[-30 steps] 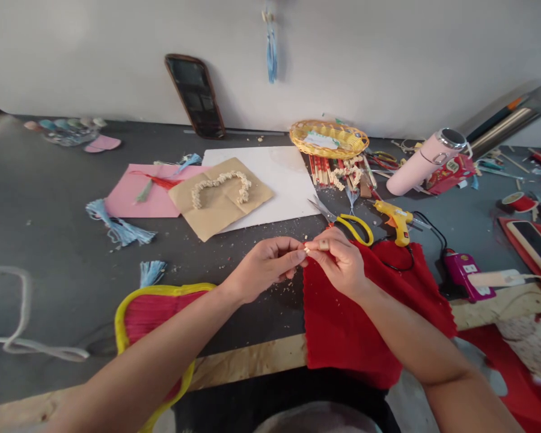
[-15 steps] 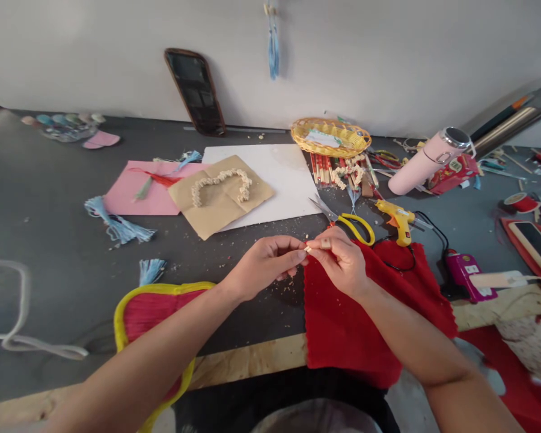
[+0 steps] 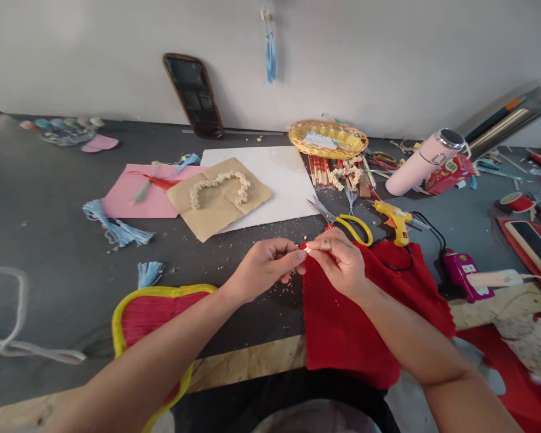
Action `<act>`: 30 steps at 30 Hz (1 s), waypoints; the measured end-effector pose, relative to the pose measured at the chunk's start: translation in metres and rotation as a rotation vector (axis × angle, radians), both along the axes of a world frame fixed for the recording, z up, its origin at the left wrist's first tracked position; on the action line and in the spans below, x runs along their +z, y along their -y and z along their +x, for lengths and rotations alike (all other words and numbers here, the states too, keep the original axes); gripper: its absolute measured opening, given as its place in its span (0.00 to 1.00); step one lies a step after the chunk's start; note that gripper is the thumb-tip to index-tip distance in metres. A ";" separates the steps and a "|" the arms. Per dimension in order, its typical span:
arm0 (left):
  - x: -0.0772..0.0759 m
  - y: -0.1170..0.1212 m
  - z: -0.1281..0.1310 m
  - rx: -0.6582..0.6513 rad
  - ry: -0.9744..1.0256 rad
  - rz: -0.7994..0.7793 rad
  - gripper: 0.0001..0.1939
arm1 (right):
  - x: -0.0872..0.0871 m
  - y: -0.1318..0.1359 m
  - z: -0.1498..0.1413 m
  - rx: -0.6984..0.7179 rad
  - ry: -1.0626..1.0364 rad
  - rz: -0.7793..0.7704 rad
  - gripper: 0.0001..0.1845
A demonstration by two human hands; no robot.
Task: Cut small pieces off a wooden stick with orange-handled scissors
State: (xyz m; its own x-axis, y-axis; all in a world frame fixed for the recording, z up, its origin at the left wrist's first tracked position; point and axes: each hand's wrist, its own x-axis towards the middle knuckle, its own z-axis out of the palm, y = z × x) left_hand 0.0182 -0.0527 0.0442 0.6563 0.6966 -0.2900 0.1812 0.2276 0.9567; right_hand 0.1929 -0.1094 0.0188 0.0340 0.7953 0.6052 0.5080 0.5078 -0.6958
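Where both sets of fingertips meet above the near edge of the grey table (image 3: 49,228), I see a small pale bit of material (image 3: 307,247) pinched between them; what it is I cannot tell. I note the left hand (image 3: 264,267) closed on it from the left and the right hand (image 3: 340,261) closed on it from the right, thumbs and forefingers touching. Directly under the right hand lies a red cloth piece (image 3: 342,325), draped over the table's edge. Just beyond the hands lie yellow-handled scissors (image 3: 349,224) and a yellow glue gun (image 3: 397,219). Left of the left forearm sits a red pleated pad with yellow trim (image 3: 148,313). Farther back, a tan paper sheet (image 3: 219,201) carries a pale arched strip, near a yellow woven basket (image 3: 328,138).
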 end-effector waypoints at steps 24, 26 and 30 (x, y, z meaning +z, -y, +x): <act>-0.002 0.002 0.001 0.009 -0.045 0.077 0.17 | -0.003 0.000 -0.001 0.005 -0.017 0.007 0.06; -0.002 0.002 0.001 0.009 -0.047 0.083 0.17 | -0.002 0.000 -0.001 0.009 -0.016 0.004 0.06; -0.001 0.003 0.001 0.015 -0.029 0.075 0.17 | -0.001 0.000 0.000 0.015 -0.017 0.000 0.06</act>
